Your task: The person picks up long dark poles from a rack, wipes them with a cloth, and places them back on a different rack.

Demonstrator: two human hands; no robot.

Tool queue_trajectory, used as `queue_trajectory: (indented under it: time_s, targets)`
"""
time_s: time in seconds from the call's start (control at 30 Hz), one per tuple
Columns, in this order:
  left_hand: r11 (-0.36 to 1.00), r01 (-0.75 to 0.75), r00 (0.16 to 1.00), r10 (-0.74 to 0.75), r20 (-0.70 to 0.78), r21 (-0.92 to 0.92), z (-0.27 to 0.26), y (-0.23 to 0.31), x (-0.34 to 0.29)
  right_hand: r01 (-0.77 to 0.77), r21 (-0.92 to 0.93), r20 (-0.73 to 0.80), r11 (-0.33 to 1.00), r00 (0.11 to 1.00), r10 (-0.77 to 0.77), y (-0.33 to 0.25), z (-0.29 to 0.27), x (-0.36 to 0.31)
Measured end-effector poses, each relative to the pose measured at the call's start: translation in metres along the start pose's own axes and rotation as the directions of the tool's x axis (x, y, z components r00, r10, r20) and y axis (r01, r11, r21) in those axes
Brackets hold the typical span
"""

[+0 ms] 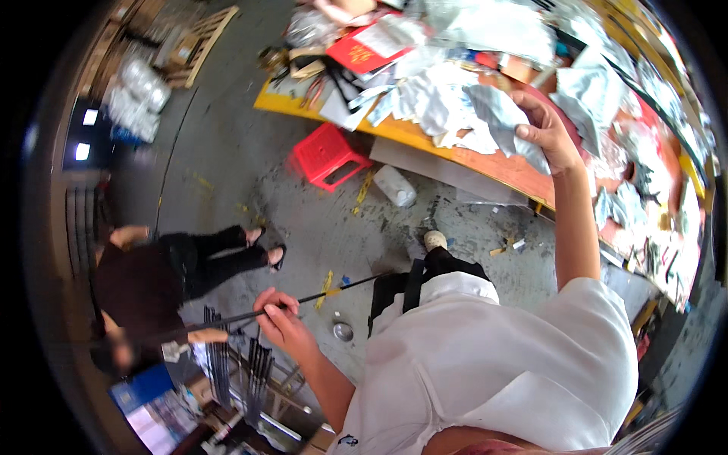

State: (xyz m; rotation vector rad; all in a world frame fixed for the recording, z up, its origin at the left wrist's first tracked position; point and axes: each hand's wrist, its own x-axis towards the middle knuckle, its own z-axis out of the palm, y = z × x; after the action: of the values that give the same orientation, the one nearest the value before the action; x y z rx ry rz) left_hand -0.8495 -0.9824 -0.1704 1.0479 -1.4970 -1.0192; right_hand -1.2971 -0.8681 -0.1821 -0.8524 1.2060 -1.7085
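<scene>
My left hand (282, 326) is closed around a long thin black rod (334, 293), which slants across from beside my waist toward the left. Over the edge of the cluttered workbench (455, 155), my right hand (547, 135) grips a crumpled pale blue cloth (497, 114) between thumb and fingers. More white and pale cloths (436, 98) lie in a heap on the bench just left of that hand. A larger pale cloth (590, 91) sits on its right side.
A red plastic stool (327, 155) and a white plastic jug (394, 186) stand before the bench. At left is another person (144, 284) in dark clothes. Bundled black rods (259, 371) stand at lower left, near a small metal bowl (343, 331). A wooden pallet (208, 47) lies at far left.
</scene>
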Motion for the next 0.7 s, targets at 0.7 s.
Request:
queue_trajectory:
  time_s: [0.7]
  targets:
    - [0.89,0.081,0.948,0.071,-0.312,0.448,-0.115,0.026,-0.096,0.168,-0.201,0.919,0.965,0.373,0.127,0.123,0.384,-0.082]
